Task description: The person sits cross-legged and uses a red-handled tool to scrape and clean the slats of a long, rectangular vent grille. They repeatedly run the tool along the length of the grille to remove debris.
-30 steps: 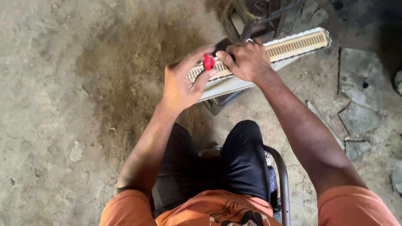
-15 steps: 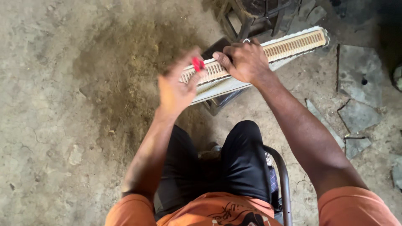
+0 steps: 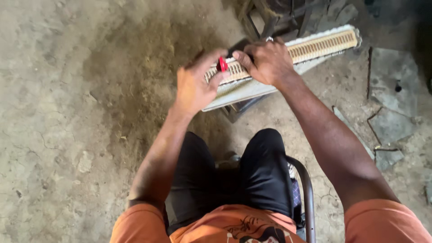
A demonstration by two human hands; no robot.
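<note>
— Fingers of the left hand [image 3: 194, 87] pinch a small red tool [image 3: 222, 65]. See it?

— Yes. It touches the near end of the long ribbed block [image 3: 288, 56]. What does the right hand [image 3: 267, 62] do?

— Its grip is closed over the top of the block, just beside the red tool.

— Where is the block?

— It lies across a dark metal stand [image 3: 240, 108], above the dirt floor [image 3: 67, 112], in front of the person's knees.

— Is it heavy?

— It looks stiff and light, I think. The thin ribs may bend easily. Holding it by the hard edge seems best.

— And the red tool?

— Tiny and light, so a pinch is enough.
</note>
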